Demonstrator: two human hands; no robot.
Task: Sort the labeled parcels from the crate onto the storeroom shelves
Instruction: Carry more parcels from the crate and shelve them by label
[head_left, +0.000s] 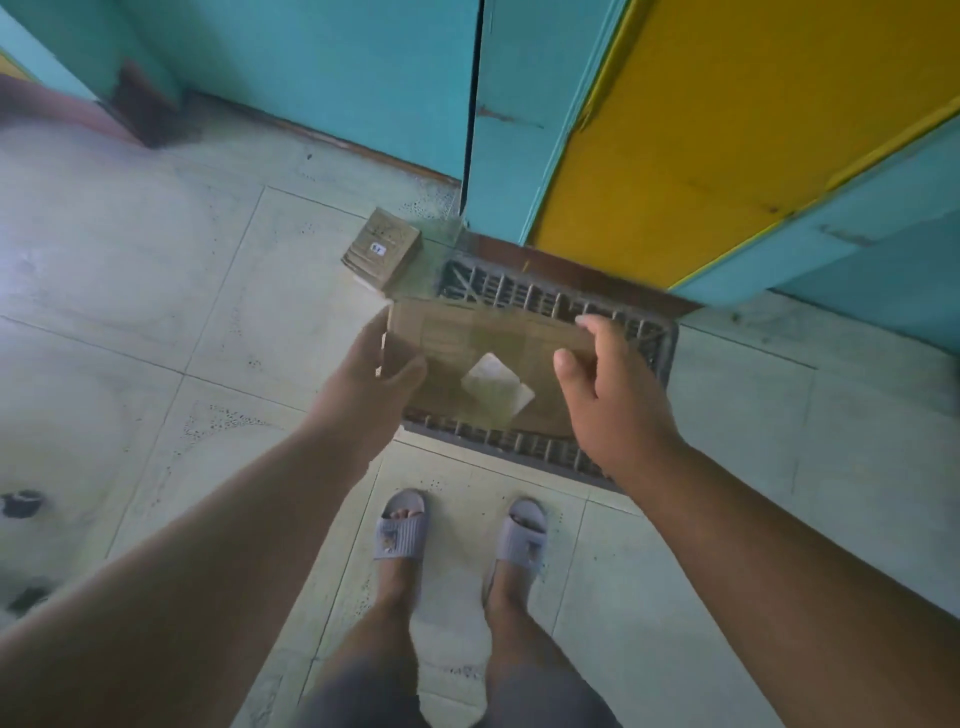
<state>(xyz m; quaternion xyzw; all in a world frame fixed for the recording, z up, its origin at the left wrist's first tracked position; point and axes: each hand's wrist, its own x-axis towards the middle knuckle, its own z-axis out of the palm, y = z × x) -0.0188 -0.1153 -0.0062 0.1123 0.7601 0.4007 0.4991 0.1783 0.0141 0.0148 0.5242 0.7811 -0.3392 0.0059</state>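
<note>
Head view: we see a flat cardboard parcel (483, 358) with a white label (497, 382) held over the grey slatted crate (561, 306), which sits on the tiled floor (156, 322) against the teal and yellow door (701, 130). Left hand (382, 364) grasps the parcel's left edge, thumb on top. Right hand (613, 395) grasps the right edge, fingers curled over the far corner. A second, smaller labeled parcel (382, 248) lies on the floor just beside the crate's far-left corner. Grey slippers (400, 525) stand near the crate.
</note>
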